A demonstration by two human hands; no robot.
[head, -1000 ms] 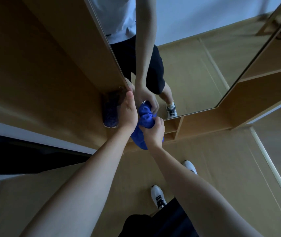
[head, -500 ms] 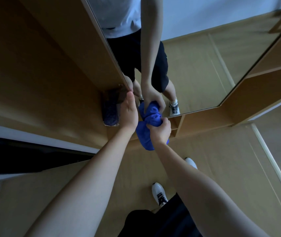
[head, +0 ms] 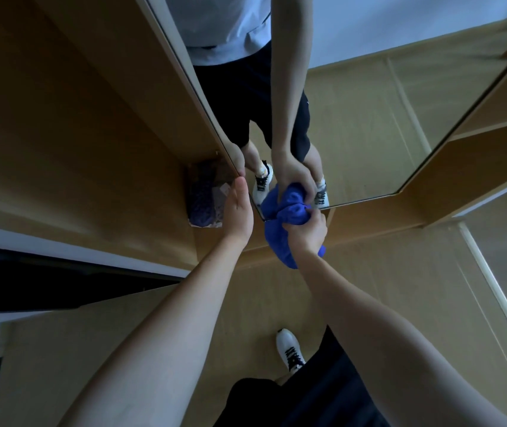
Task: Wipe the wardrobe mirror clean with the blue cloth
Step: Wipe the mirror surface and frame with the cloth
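Note:
The wardrobe mirror (head: 369, 124) fills the upper middle of the head view, set in a wooden door. My right hand (head: 309, 232) grips a bunched blue cloth (head: 280, 241) and presses it against the mirror's bottom left corner. The cloth's lower part hangs below the glass. My left hand (head: 239, 211) rests with straight fingers along the mirror door's left edge, thumb up. The glass reflects my arm, hand and cloth.
A dark purple patterned bundle (head: 204, 198) lies inside the wardrobe (head: 76, 118) left of the door. Wooden shelves (head: 477, 149) stand to the right of the mirror. My white shoe (head: 289, 349) is on the wood floor below.
My right hand has slid the cloth slightly right along the mirror's bottom edge. The left hand stays on the door edge. The view has shifted a little.

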